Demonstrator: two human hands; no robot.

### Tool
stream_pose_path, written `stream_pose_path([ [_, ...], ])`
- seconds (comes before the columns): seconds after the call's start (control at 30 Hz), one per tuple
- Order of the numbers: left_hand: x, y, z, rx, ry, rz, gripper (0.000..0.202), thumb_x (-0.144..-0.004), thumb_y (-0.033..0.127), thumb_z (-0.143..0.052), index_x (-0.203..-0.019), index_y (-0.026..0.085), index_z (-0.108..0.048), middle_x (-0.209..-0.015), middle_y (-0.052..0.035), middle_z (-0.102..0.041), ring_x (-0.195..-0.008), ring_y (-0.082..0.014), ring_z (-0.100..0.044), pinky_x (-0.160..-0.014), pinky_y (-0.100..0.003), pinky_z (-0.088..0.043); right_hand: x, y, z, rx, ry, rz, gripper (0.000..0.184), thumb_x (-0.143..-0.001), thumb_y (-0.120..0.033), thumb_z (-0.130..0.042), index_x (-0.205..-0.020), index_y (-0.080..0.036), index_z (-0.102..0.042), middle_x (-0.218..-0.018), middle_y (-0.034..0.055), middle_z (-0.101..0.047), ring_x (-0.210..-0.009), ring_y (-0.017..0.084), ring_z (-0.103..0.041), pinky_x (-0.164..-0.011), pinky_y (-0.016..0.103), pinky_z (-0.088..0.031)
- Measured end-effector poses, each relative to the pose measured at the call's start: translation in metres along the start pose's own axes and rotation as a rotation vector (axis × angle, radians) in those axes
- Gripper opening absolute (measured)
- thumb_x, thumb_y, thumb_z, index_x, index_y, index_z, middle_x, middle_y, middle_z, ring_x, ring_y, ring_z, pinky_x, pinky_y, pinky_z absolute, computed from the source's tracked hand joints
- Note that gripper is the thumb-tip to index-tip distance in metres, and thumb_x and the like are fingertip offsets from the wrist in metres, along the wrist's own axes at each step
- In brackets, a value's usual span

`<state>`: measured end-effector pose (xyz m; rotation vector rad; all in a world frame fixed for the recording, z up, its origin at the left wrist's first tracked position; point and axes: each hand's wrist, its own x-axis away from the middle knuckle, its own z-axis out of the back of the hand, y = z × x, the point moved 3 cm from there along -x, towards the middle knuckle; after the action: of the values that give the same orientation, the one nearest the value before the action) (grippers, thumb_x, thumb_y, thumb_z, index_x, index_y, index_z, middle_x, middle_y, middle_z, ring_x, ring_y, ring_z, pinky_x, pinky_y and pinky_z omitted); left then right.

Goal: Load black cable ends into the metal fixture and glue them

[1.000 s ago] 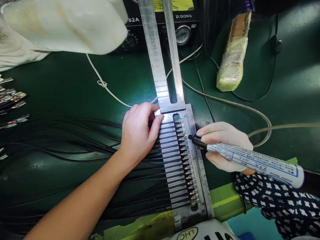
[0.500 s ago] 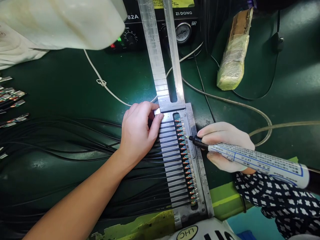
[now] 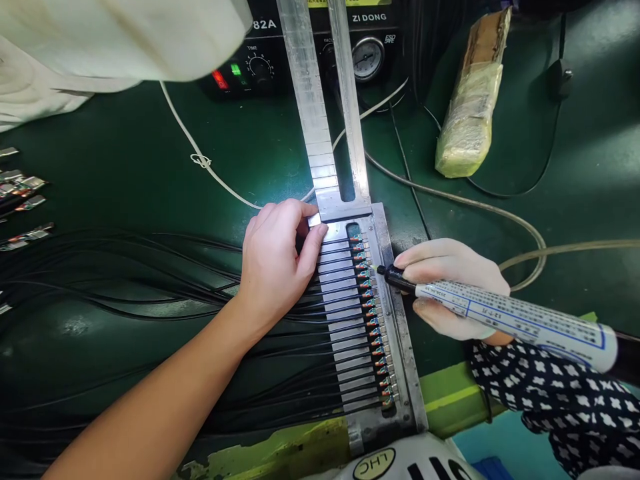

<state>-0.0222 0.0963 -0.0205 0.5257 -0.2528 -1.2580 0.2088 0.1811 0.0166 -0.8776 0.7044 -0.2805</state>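
A metal fixture lies on the green bench and clamps several black cables side by side, their coloured wire ends in a row. My left hand rests on the cables with fingers curled, thumb and forefinger pressing the fixture's top left corner. My right hand, in a pale glove, grips a syringe-like dispenser. Its black tip touches the wire ends near the upper part of the row.
Two long metal rails run back from the fixture to a black controller with a gauge and lit lamps. A wrapped bundle lies at the back right. Hoses and cords cross the bench. Loose connector ends lie far left.
The view has shifted slightly, so everything sits a little higher. Both hands hold the same places; the dispenser tip stays at the upper wire ends.
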Motion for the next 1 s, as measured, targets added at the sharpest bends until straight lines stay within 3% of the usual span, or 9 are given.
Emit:
stream_pose_path([
  [0.57,0.000,0.000,0.000,0.010,0.005,-0.012,0.015,-0.097,0.034,-0.055,-0.104,0.021,-0.059,-0.082,-0.0016,-0.059,-0.081,-0.0190,-0.056,-0.075,-0.034,-0.042,0.007,-0.010,0.002,0.019,0.053,-0.003,0.025,-0.082,-0.025,-0.078,-0.104,-0.015,-0.071,-0.104,0.0121,-0.074,-0.096,0.023,-0.072,-0.084,0.034,-0.064],
  [1.0,0.000,-0.002,-0.002,0.005,0.032,-0.024,0.015,-0.096,0.034,-0.057,-0.102,0.021,-0.059,-0.083,-0.0018,-0.060,-0.080,-0.0187,-0.057,-0.074,-0.034,-0.043,0.013,-0.009,-0.002,0.011,-0.012,-0.035,0.027,-0.081,-0.022,-0.080,-0.105,-0.011,-0.070,-0.107,0.0137,-0.073,-0.099,0.020,-0.073,-0.091,0.028,-0.061],
])
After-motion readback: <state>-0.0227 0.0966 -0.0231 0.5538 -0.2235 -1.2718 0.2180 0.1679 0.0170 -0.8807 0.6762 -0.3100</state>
